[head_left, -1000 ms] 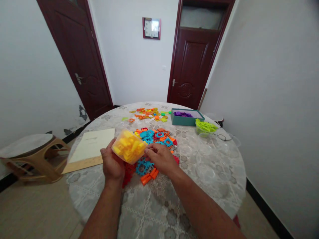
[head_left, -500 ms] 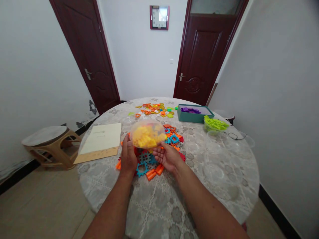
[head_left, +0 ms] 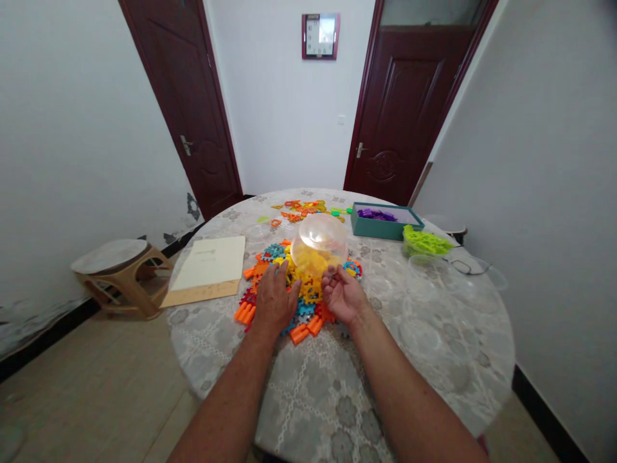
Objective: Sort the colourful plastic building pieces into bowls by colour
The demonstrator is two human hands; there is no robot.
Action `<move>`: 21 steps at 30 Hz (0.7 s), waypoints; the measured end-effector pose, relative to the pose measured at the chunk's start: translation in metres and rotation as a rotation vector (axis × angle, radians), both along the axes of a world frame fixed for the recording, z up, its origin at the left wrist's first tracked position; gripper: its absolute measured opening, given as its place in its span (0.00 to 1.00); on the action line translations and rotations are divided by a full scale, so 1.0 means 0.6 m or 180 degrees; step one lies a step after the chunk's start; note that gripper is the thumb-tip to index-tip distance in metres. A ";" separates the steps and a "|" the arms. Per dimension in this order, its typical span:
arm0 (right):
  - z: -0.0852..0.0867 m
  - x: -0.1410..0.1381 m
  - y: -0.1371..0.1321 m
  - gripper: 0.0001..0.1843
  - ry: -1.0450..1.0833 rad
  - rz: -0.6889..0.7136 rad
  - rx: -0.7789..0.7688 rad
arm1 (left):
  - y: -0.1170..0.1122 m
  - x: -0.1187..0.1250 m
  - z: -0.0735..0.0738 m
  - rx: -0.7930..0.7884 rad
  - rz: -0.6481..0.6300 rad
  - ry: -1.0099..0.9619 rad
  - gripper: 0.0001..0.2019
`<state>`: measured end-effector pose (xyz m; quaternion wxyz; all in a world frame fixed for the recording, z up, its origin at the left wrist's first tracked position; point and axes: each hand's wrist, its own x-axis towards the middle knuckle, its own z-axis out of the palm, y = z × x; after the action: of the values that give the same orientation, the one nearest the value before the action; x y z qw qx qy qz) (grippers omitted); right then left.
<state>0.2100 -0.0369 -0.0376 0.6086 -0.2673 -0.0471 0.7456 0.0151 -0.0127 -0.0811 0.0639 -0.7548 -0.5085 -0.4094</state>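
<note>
A clear plastic bowl (head_left: 322, 230) is tipped over the middle of a pile of toy building pieces (head_left: 263, 283), its underside facing up and away. Yellow pieces (head_left: 311, 283) lie under its near rim and spread onto the orange, blue and red ones. My right hand (head_left: 344, 296) has curled fingers at the bowl's near right rim and grips it there. Spread out flat, my left hand (head_left: 274, 299) rests on the left part of the pile, close to the yellow pieces and off the bowl. Orange cylinder pieces (head_left: 299, 333) lie at the pile's near edge.
A green box (head_left: 378, 227) with purple pieces (head_left: 376, 215) stands back right, beside a bowl of lime-green pieces (head_left: 427, 241). Clear bowls or lids (head_left: 419, 334) and glasses (head_left: 465, 267) lie right. Smaller pieces (head_left: 303, 207) are scattered behind; a paper sheet (head_left: 209, 263) lies left.
The bowl of yellow pieces has been tipped over and its contents have dropped onto the pile. My left hand has let go of the bowl and come down onto the pieces.
</note>
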 end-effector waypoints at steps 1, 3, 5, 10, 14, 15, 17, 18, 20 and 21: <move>0.003 0.001 -0.002 0.17 0.0020 -0.0023 0.0043 | -0.001 0.002 0.003 0.0055 0.0000 0.0022 0.27; 0.009 0.002 -0.006 0.15 0.0045 -0.0045 0.0133 | -0.003 0.005 0.008 0.0174 -0.0034 0.0042 0.28; 0.017 0.001 -0.011 0.14 0.0025 -0.0055 0.0219 | -0.004 0.008 0.014 0.0263 -0.0079 0.0067 0.30; 0.061 -0.005 -0.033 0.12 -0.0338 -0.0334 0.0621 | -0.005 0.019 0.024 0.0213 -0.0266 0.0403 0.30; 0.115 0.032 -0.048 0.15 -0.1527 -0.1115 0.1281 | -0.009 0.030 0.025 -0.0054 -0.0441 0.0663 0.28; 0.129 0.051 -0.049 0.17 -0.2027 -0.1382 0.1398 | -0.009 0.032 0.025 -0.0150 -0.0455 0.0682 0.28; 0.151 0.100 -0.046 0.21 -0.3242 -0.1855 0.1454 | -0.010 0.035 0.025 -0.0320 -0.0423 0.0701 0.27; 0.158 0.127 -0.042 0.22 -0.3946 -0.2016 0.1387 | -0.009 0.036 0.026 -0.0378 -0.0375 0.0722 0.27; 0.165 0.181 -0.028 0.22 -0.5401 -0.2092 0.1119 | -0.004 0.036 0.029 -0.0422 -0.0257 0.0793 0.28; 0.165 0.205 -0.018 0.21 -0.6046 -0.1997 0.0936 | 0.000 0.036 0.031 -0.0425 -0.0205 0.0832 0.28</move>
<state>0.3329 -0.0478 0.0615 0.5147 -0.6729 -0.5311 0.0174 0.0369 -0.0127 -0.0628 0.0660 -0.8202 -0.4975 -0.2748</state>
